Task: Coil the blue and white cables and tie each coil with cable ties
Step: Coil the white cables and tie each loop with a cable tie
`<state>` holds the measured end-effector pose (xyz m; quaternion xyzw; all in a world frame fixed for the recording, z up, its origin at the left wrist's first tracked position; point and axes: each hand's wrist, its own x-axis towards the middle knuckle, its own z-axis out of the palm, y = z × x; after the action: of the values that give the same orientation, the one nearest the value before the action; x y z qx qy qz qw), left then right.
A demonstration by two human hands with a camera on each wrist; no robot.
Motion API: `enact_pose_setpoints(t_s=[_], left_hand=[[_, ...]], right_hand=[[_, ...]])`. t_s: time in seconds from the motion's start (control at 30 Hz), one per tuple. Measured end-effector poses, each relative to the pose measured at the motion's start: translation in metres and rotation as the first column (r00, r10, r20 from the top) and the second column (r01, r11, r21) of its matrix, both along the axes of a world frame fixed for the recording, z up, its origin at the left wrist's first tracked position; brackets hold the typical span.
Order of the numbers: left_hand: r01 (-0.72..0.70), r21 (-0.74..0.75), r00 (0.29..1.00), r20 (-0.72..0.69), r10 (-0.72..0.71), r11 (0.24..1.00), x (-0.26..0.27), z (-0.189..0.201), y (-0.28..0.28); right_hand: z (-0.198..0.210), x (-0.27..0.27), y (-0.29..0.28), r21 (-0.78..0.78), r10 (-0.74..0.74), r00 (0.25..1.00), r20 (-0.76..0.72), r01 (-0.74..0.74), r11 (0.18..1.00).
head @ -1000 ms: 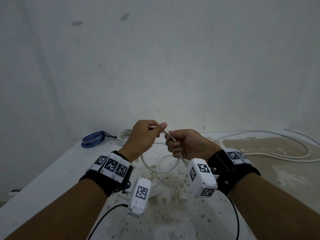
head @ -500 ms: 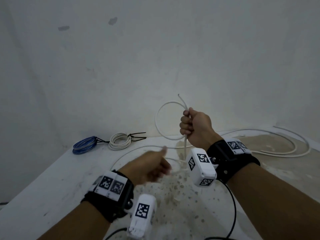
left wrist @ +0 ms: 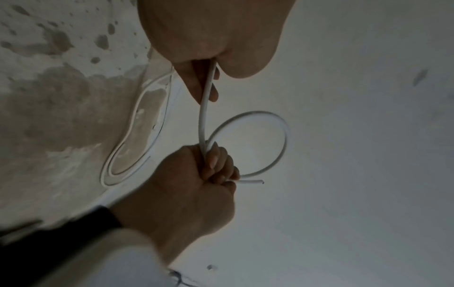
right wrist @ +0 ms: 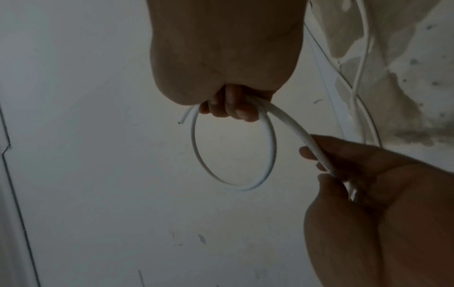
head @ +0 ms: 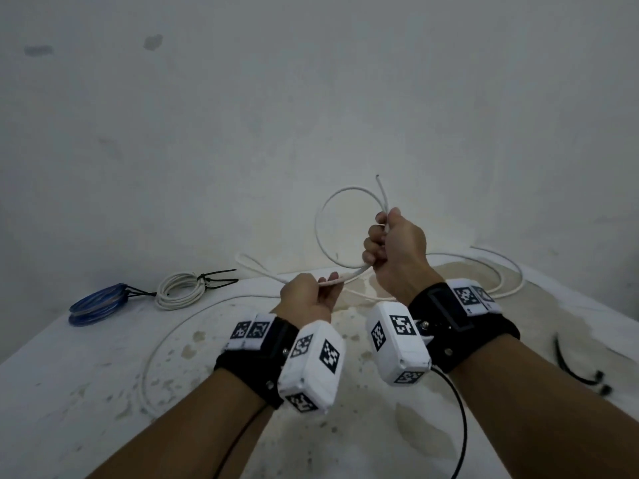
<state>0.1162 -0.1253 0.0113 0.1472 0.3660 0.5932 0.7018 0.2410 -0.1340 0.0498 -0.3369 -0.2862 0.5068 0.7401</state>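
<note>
My right hand (head: 383,242) is raised above the table and grips a single loop of the white cable (head: 323,216), whose cut end sticks up above the fist. In the right wrist view the loop (right wrist: 233,153) hangs from the curled fingers (right wrist: 230,108). My left hand (head: 320,293), lower and to the left, pinches the same cable just below the loop; the left wrist view shows the cable (left wrist: 203,116) running from my fingers to the right hand (left wrist: 209,167). A tied blue coil (head: 95,304) and a tied white coil (head: 179,290) lie at the back left.
The rest of the white cable (head: 501,271) trails in long curves over the stained white table (head: 86,392) to the back right and the front left. Loose black cable ties (head: 581,371) lie at the right edge. A white wall stands close behind.
The right hand rose from table height with a new loop of white cable. The left hand let go, dropped low, then came back up and took the cable below the loop.
</note>
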Motion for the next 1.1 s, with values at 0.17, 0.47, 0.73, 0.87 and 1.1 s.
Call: enact_pose_setpoints(t_s=[0.17, 0.47, 0.73, 0.87, 1.1], left_hand=[[0.042, 0.167, 0.985, -0.173, -0.013, 0.985, 0.022, 0.005, -0.018], [0.360, -0.056, 0.558, -0.787, -0.263, 0.931, -0.003, 0.019, -0.005], [0.525, -0.114, -0.016, -0.992, -0.125, 0.843, -0.022, 0.040, -0.005], [0.464, -0.200, -0.055, -0.979, -0.198, 0.863, -0.037, 0.046, 0.007], [0.451, -0.317, 0.134, -0.900, -0.414, 0.834, -0.057, 0.029, 0.011]], right_hand=[[-0.006, 0.039, 0.003, -0.011, -0.277, 0.953, 0.121, 0.280, 0.960], [-0.026, 0.047, 0.000, -0.042, -0.205, 0.831, 0.517, 0.264, 0.964], [-0.030, 0.013, -0.016, 0.209, -0.072, 0.814, 0.576, -0.061, 0.976], [-0.029, 0.002, -0.020, 0.231, 0.040, 0.837, 0.546, -0.197, 0.953], [-0.030, -0.001, -0.006, -0.172, 0.243, 0.636, 0.732, -0.172, 0.970]])
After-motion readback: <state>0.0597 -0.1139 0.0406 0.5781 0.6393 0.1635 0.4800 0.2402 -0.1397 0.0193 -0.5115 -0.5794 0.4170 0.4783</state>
